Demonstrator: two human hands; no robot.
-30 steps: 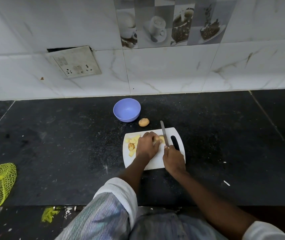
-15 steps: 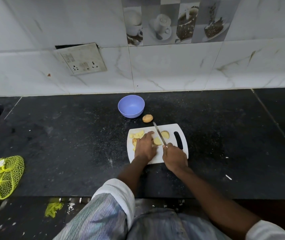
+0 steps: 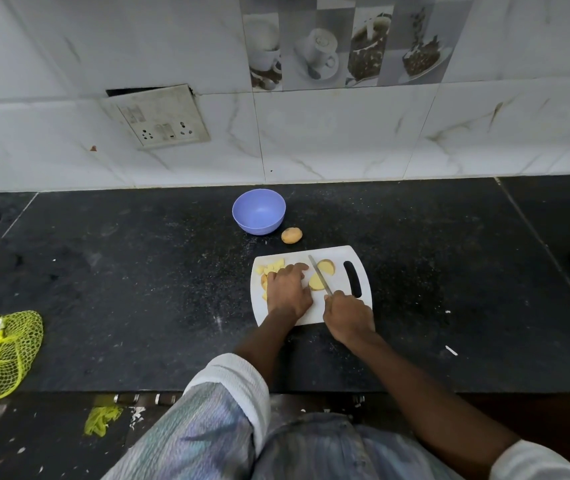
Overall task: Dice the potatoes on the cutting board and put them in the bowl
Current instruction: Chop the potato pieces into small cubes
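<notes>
The knife point(image 3: 319, 274) has parted two potato halves point(image 3: 316, 282); right hand point(image 3: 349, 317) grips it, left hand point(image 3: 288, 289) presses one half.

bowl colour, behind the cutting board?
The bowl is light purple-blue, plain with no pattern; it shows clearly in the head view.

Left hand point(image 3: 288, 291) lies knuckles up, fingers bent; right hand point(image 3: 349, 315) is fisted.
</notes>
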